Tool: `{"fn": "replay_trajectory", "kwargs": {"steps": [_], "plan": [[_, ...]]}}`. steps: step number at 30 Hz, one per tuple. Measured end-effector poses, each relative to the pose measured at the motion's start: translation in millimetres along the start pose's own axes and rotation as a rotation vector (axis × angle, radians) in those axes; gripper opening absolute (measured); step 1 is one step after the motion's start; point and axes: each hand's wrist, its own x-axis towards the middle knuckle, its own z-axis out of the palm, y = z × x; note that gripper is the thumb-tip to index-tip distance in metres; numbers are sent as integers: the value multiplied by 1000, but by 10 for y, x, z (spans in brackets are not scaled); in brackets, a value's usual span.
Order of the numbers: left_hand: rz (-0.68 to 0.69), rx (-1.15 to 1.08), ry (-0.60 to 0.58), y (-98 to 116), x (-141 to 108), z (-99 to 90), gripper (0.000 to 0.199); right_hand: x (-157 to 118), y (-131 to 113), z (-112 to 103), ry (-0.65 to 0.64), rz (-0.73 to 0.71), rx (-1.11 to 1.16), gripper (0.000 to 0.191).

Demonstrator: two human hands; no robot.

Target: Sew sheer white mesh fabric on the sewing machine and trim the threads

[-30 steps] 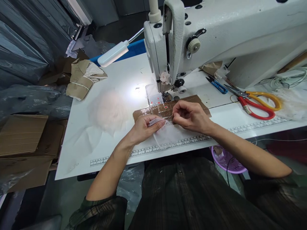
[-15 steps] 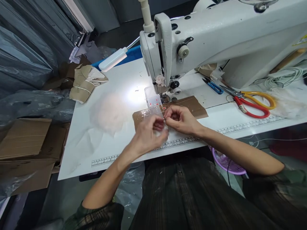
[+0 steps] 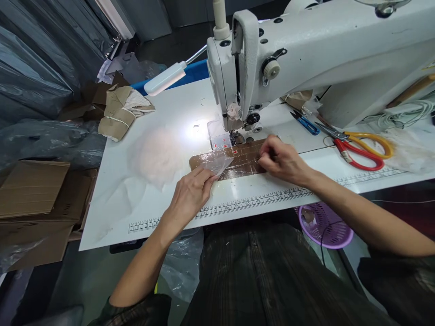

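Head cam: at left, soft pale-pink heap [image 3: 156, 156] is seen on tabletop [image 3: 102, 235]; done or waiting, can't tell. Sheer pc. [image 3: 220, 165] is pinched in L hand [image 3: 193, 190], over brown board's [image 3: 244, 158] left end; work judged mid-way, pc. not yet set down. R hand [image 3: 283, 158] is curled closed at board's right; contents, if any, can't be told.

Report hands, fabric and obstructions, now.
Left hand holding sheer fabric over brown board. Right hand apart from fabric, fingers curled, grip unclear. Scissors lie to the right, clear of both hands.
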Motion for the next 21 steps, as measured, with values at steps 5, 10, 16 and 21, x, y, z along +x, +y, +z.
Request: {"fn": "replay_trajectory", "kwargs": {"steps": [5,10,16,21], "plan": [[-6,-241,-72,-34,-89,-20,35,-24,-39,-53,-56,25,-55,13],[-46,-206,-11,-19,-163,-60,44,-96,-181,-290,-215,86,-11,9],[-115,-218,115,38,-213,72,35,-280,-336,-718,-1230,442,417,34],[-9,-238,116,227,-131,200,58,-65,-313,-159,-693,395,340,52]]}}
